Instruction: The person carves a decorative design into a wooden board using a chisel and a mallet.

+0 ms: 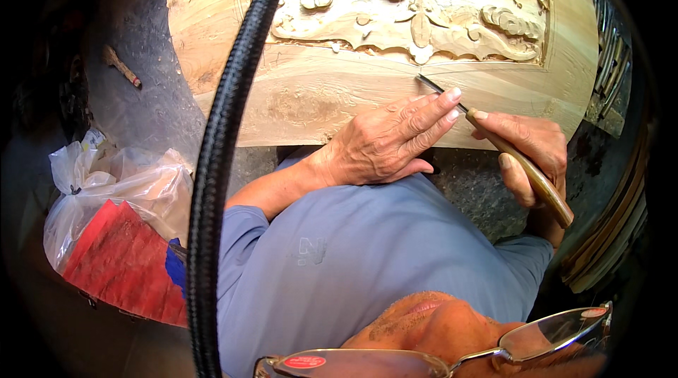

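A carved wooden panel point(296, 106) lies before me, with raised figures and scrollwork in its far part and a plain margin nearest me. My right hand point(537, 145) is closed around the wooden handle of a carving chisel point(540, 184). The chisel slants up to the left, its dark metal tip at the plain margin just below the carved border. My left hand point(374, 139) is over the near edge of the panel, fingers stretched out and the fingertips lying across the metal shank. The left thumb stands apart from the fingers.
Several metal carving tools point(611, 71) lie in a row beyond the panel's right side. Clear plastic bags point(120, 173) and a red sheet-like item point(127, 258) are at the left. A short wooden piece point(122, 67) lies on the grey floor. A black braided cable point(229, 109) crosses the view.
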Demonstrator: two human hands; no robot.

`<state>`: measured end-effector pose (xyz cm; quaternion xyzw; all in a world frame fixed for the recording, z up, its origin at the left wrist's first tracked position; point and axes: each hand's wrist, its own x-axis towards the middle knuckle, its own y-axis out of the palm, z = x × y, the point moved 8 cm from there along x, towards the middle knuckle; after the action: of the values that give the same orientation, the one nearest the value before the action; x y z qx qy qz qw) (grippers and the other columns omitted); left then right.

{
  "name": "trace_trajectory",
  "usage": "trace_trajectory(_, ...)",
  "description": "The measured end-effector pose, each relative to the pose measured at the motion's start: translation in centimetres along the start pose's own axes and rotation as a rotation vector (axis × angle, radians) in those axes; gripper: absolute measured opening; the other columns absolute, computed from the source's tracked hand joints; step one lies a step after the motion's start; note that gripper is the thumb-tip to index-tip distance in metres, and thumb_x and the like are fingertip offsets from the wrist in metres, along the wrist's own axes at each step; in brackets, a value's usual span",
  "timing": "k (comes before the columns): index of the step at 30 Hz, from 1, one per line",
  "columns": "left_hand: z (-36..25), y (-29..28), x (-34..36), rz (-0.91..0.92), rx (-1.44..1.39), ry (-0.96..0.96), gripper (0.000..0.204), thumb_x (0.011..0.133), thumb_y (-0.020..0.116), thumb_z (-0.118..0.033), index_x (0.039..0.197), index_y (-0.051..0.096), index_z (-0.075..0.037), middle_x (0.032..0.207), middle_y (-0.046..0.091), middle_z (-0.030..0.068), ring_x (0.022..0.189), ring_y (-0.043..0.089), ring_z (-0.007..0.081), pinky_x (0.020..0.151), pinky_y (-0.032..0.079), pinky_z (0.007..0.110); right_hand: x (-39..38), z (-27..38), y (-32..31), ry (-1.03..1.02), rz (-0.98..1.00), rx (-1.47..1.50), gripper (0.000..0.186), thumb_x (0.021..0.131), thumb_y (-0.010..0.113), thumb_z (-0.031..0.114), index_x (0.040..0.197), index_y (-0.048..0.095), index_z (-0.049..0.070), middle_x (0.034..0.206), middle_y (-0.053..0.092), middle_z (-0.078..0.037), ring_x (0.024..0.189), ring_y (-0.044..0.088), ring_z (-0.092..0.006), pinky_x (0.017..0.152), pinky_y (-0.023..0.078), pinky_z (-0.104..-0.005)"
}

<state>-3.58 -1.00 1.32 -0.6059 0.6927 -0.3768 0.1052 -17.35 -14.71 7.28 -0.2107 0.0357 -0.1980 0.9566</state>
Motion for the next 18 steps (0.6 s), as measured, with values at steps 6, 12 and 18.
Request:
trace_trajectory(6, 0.0, -0.2, 0.1, -0.018, -0.004, -0.007, 0.077, 0.103, 0.078, -0.045, 0.161, 0.056, 0.0, 0.168, 0.054, 0.0242, 0.139, 0.069, 0.041, 0.109, 0.063, 0.046, 1.0, 1.0, -0.3, -0.013, 0.047, -0.062, 0.049, 0.083, 0.065, 0.008, 0.127, 0.078, -0.009, 0.095, 0.081, -0.025, 0.087, 0.084, -0.0374, 0.081, 0.068, -0.0433)
trace_trajectory(12, 0.1, -0.3, 0.2, -0.021, -0.024, -0.019, 0.079, 0.101, 0.081, -0.044, 0.162, 0.055, 0.0, 0.168, 0.054, 0.0244, 0.138, 0.069, 0.041, 0.108, 0.063, 0.046, 1.2, 0.7, -0.6, 0.041, 0.043, 0.001, 0.048, 0.082, 0.065, 0.006, 0.126, 0.078, -0.008, 0.089, 0.08, -0.023, 0.082, 0.083, -0.0365, 0.078, 0.067, -0.0433)
trace_trajectory(18, 0.2, -0.1, 0.1, -0.01, -0.004, -0.044, 0.08, 0.1, 0.081, -0.044, 0.162, 0.055, 0.0, 0.168, 0.055, 0.0224, 0.139, 0.068, 0.0401, 0.108, 0.063, 0.045, 1.2, -0.2, -0.3, -0.03, 0.03, 0.036, 0.044, 0.086, 0.064, 0.01, 0.124, 0.079, -0.007, 0.086, 0.078, -0.022, 0.079, 0.082, -0.0344, 0.074, 0.066, -0.0429)
